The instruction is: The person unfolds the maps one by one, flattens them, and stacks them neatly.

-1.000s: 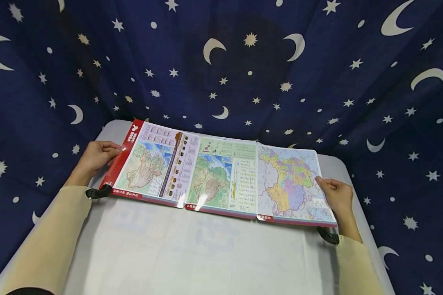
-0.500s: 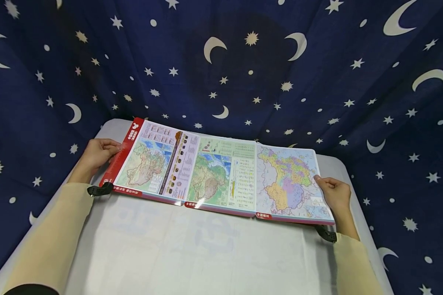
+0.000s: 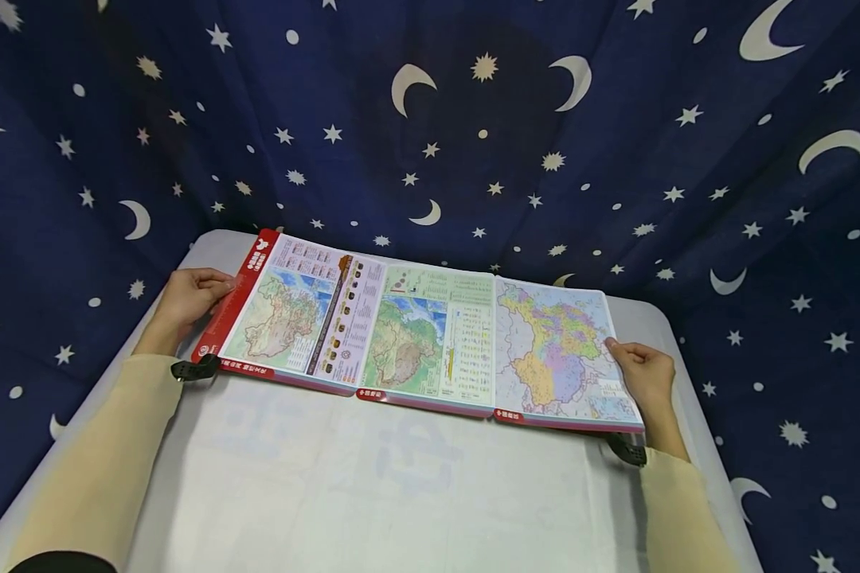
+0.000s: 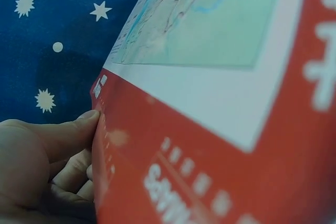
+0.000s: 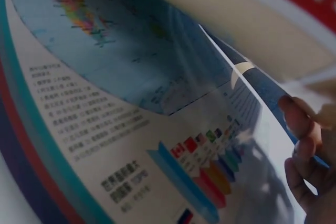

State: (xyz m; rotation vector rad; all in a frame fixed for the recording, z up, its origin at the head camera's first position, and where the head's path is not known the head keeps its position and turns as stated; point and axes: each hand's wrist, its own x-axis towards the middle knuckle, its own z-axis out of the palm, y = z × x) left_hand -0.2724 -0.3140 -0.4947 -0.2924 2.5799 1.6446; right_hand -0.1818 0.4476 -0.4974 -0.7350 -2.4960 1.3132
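A foldout map (image 3: 404,350) with three panels side by side stretches across the table in the head view. Its left panel has a red strip (image 3: 229,314) along the outer edge. My left hand (image 3: 186,302) pinches that strip, the thumb on top and the other fingers behind, as the left wrist view also shows. At the opposite end, my right hand (image 3: 648,382) grips the right edge of the colourful map panel (image 3: 559,350). Under the lifted right panel, the right wrist view shows another sheet (image 5: 121,145) with part of a world map and small flags; my right fingers (image 5: 299,124) curl at its side.
The map lies toward the far side of a white-covered table (image 3: 401,509). A dark blue curtain (image 3: 473,159) with moons and stars surrounds the back and sides. Black wrist-worn pieces (image 3: 195,368) sit near both hands, below the map's front corners.
My right hand has shifted slightly left with the map's right edge. The left hand keeps its grip, nearly in place. The head view has tilted a little.
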